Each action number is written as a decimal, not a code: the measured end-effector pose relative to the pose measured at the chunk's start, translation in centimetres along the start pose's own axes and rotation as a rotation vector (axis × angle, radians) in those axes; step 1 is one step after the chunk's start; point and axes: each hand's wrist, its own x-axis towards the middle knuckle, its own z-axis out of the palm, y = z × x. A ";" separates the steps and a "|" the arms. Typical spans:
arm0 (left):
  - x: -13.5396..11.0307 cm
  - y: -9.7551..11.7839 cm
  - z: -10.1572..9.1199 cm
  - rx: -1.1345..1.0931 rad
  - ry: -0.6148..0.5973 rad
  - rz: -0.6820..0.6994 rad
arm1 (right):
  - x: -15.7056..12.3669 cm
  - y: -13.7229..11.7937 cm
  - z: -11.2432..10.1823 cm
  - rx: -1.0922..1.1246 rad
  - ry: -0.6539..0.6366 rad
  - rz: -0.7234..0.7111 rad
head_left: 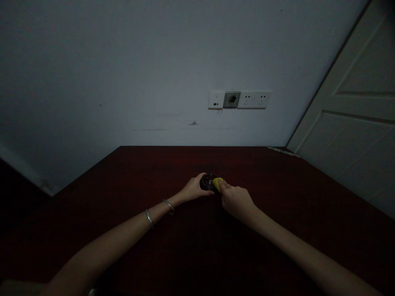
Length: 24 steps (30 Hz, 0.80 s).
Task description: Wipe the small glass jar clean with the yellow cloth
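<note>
Partly, a yellow piece [217, 184] hides the dark dish [206, 182].

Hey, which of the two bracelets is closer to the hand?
The wrist bracelet, closest to the left hand holding the dark round object; the forearm bracelet sits farther toward the elbow.

Dish [206, 182] between left hand [193, 188] and right hand [237, 200], pad [217, 183] at its right rim, sockets [253, 100] on wall [154, 74] behind table [166, 166]

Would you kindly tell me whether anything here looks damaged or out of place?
Yes: dark scuffs mar the pale wall, below and left of the sockets. The dark round object in the left hand is too dim to judge.
</note>
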 end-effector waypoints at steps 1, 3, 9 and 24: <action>0.0 0.0 0.0 -0.006 -0.003 0.005 | -0.1 0.1 -0.2 0.011 -0.017 -0.013; -0.1 -0.1 -0.1 -0.015 -0.008 0.013 | -0.1 0.8 -0.6 0.042 -0.035 -0.045; -0.3 -0.2 0.0 -0.013 0.000 0.022 | 0.8 4.8 -2.7 0.179 0.000 -0.311; -0.1 -0.4 0.1 0.001 -0.001 0.045 | 3.4 5.1 1.0 0.098 0.136 -0.741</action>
